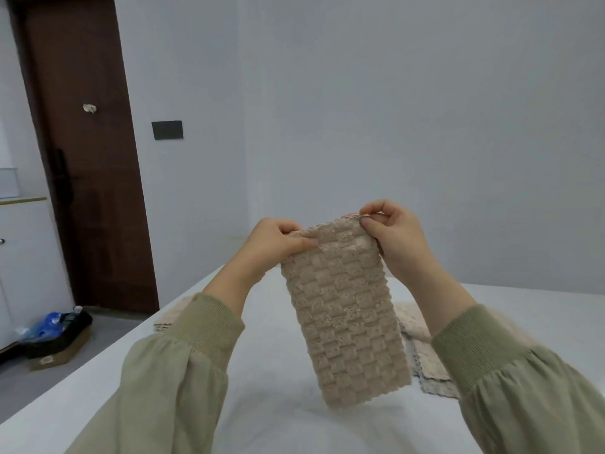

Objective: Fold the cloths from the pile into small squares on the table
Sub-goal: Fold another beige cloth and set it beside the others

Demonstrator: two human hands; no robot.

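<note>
A beige waffle-textured cloth (343, 316) hangs in the air above the white table (281, 404), folded into a long narrow strip. My left hand (275, 247) pinches its upper left corner. My right hand (393, 237) pinches the upper right corner between thumb and fingers. The strip's lower end hangs close above the table top. More beige cloths (425, 358) lie flat in a pile on the table to the right, partly hidden behind the hanging strip and my right sleeve. Another beige cloth (170, 317) lies at the table's left edge, behind my left sleeve.
A brown door (88, 158) stands at the back left beside a pale wall. On the floor to the left sits a cardboard box (55, 342) with blue and black bags. White cabinets (19, 257) line the far left.
</note>
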